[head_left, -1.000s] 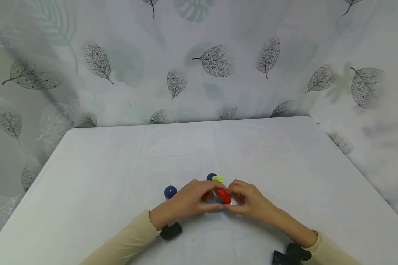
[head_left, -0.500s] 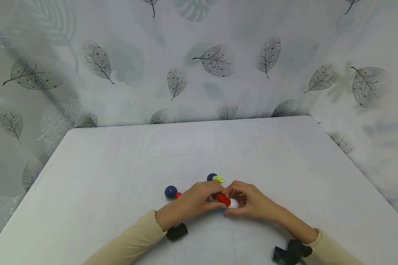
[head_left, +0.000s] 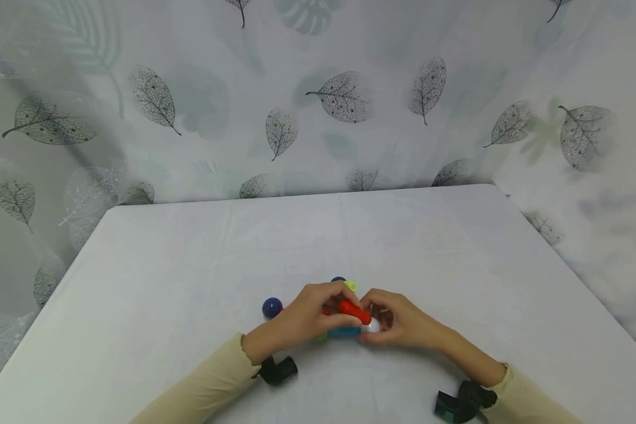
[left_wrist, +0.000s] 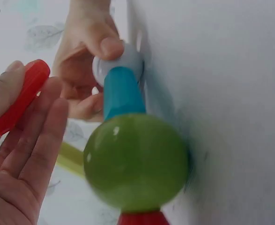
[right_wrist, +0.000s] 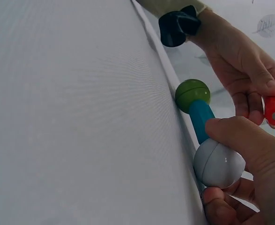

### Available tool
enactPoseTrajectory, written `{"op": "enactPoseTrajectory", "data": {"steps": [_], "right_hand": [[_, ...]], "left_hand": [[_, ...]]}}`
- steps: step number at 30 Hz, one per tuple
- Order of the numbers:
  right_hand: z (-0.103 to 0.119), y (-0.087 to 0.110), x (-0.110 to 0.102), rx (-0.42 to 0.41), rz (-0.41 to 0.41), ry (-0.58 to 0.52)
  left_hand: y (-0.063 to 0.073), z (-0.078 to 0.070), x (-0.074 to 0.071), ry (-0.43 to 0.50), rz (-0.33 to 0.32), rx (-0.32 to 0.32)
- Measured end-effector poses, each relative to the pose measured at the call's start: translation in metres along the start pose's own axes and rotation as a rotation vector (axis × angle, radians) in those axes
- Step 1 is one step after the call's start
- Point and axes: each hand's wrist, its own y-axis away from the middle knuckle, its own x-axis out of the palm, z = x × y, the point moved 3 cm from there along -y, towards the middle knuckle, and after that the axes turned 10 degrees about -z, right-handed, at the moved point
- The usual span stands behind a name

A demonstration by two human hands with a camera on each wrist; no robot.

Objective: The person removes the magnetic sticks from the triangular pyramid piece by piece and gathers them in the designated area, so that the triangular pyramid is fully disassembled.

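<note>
In the head view, the red rod (head_left: 356, 312) sits at about 3 o'clock from the left hand (head_left: 304, 312), which pinches it between thumb and fingers, and at about 9 o'clock from the right hand (head_left: 403, 320). Its long axis runs from 10 o'clock to 4 o'clock, the 4 o'clock end towards the white ball (head_left: 373, 326), which the right hand grips between thumb and fingers. In the head view that end seems to meet the ball, yet both wrist views show the two apart, the rod raised off the table (head_left: 429, 247). The left hand is nearer to the rod, the right hand to the ball. From the white ball, the blue rod (head_left: 344, 332) leads towards 9 o'clock and joins the green ball (left_wrist: 135, 161), with a second red piece (left_wrist: 143, 218) on that ball's opposite side. At about 11 o'clock from the white ball, a yellow piece (head_left: 352, 286) shows beside the rear blue ball (head_left: 338, 278); the other blue ball (head_left: 272, 307) lies at 9 o'clock from the left hand.

Against half a second ago, the red rod shows more of its length and reaches higher, more of the blue rod is uncovered, and less of the rear blue ball is visible, while the right hand is in nearly the same spot
</note>
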Motion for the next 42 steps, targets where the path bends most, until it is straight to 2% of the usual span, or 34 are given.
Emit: {"op": "enactPoseTrajectory", "data": {"steps": [4,11,18,22,29,33,42], "right_hand": [[0.000,-0.001,-0.002,-0.006,0.004,0.004],[-0.003,0.000,-0.001,0.010,0.005,0.004],[-0.004,0.001,-0.001,0.017,-0.002,0.002],[-0.004,0.001,-0.001,0.031,0.000,0.004],[-0.002,0.001,0.000,0.069,0.007,-0.001],[-0.001,0.001,0.000,0.063,0.006,-0.014],[0.000,0.001,0.000,0.054,0.001,-0.030]], "left_hand": [[0.000,-0.003,-0.007,-0.005,-0.015,0.025],[0.000,-0.007,-0.028,0.006,-0.048,0.125],[-0.009,-0.012,-0.058,-0.085,-0.088,0.270],[-0.014,-0.010,-0.073,-0.127,-0.096,0.296],[-0.022,0.002,-0.096,-0.222,-0.121,0.256],[-0.027,0.017,-0.109,-0.251,-0.140,0.197],[-0.035,0.060,-0.137,-0.292,-0.261,-0.027]]}}
